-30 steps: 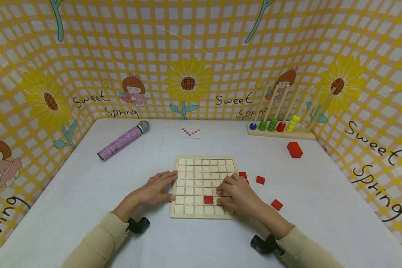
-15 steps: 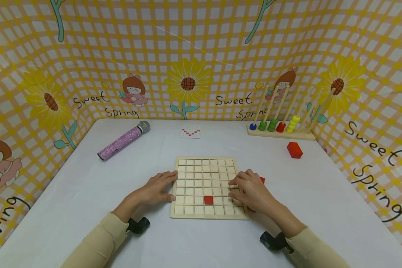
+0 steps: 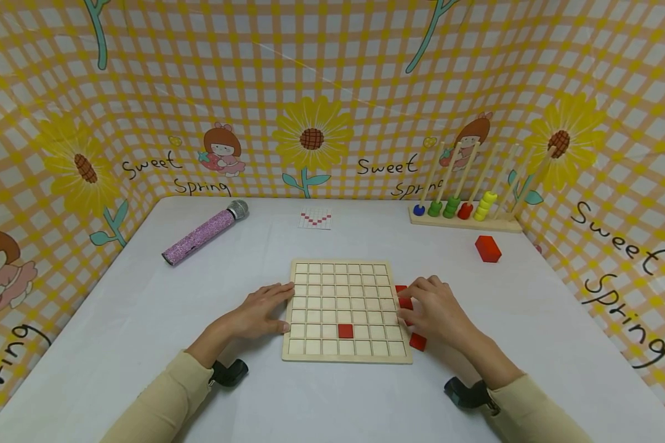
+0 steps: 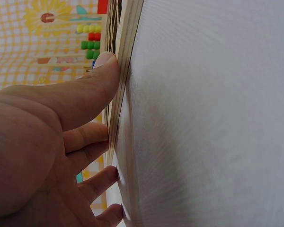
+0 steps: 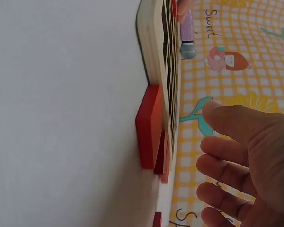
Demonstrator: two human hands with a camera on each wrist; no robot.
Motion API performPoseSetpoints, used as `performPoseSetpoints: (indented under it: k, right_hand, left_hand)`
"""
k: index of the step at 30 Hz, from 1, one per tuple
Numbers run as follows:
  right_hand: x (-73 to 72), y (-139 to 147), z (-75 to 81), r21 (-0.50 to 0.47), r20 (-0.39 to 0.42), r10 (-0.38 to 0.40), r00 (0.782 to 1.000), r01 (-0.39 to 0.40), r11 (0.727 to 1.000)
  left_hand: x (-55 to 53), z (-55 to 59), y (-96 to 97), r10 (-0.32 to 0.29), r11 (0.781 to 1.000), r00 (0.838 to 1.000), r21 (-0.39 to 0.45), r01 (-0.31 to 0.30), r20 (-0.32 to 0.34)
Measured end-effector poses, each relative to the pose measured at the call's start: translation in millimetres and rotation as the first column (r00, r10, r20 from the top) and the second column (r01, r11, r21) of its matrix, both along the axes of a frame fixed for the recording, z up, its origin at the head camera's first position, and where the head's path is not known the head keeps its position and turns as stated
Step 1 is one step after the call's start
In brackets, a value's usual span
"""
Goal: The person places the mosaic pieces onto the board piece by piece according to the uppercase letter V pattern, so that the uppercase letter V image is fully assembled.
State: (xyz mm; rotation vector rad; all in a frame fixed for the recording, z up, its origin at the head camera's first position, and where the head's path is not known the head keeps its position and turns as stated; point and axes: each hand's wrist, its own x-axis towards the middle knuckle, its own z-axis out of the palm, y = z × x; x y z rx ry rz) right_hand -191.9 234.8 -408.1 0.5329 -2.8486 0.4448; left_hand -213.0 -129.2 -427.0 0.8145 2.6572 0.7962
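A pale wooden grid board [image 3: 313, 317] lies flat in the middle of the white table. One red square tile [image 3: 346, 331] sits in a cell of its second row from the front. My left hand [image 3: 257, 314] touches the board's left edge with thumb and fingertips, as the left wrist view confirms. Off the right edge hovers my right hand [image 3: 438, 311], fingers loosely bent and holding nothing. Beneath and beside it lie loose red tiles [image 3: 418, 341], some partly hidden by the hand. In the right wrist view, red tiles [image 5: 149, 127] lie against the board's side.
A glittery pink microphone [image 3: 205, 232] lies at the back left. Behind the board is a small pattern card [image 3: 314, 219] with red squares. At the back right stand a bead-and-peg abacus [image 3: 465, 223] and a red block [image 3: 487, 248]. Patterned cloth [image 3: 310, 61] encloses the table.
My right hand has moved right, from over the board to above the loose tiles beside it. My left hand and the tile in the grid have stayed put.
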Motion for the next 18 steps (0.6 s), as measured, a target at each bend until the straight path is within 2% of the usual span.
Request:
performPoseSetpoints:
  k: [9, 18]
  right_hand:
    - [-4.0, 15.6, -2.0, -0.037, 0.003, -0.02, 1.0, 0.02, 0.999]
    - [-9.4, 27.3, -3.4, -0.008, 0.012, -0.058, 0.998, 0.058, 0.998]
  left_hand:
    - [0.4, 0.2, 0.3, 0.003, 1.0, 1.0, -0.002, -0.003, 0.003]
    - [0.7, 1.1, 0.3, 0.006, 1.0, 1.0, 0.0, -0.006, 0.004]
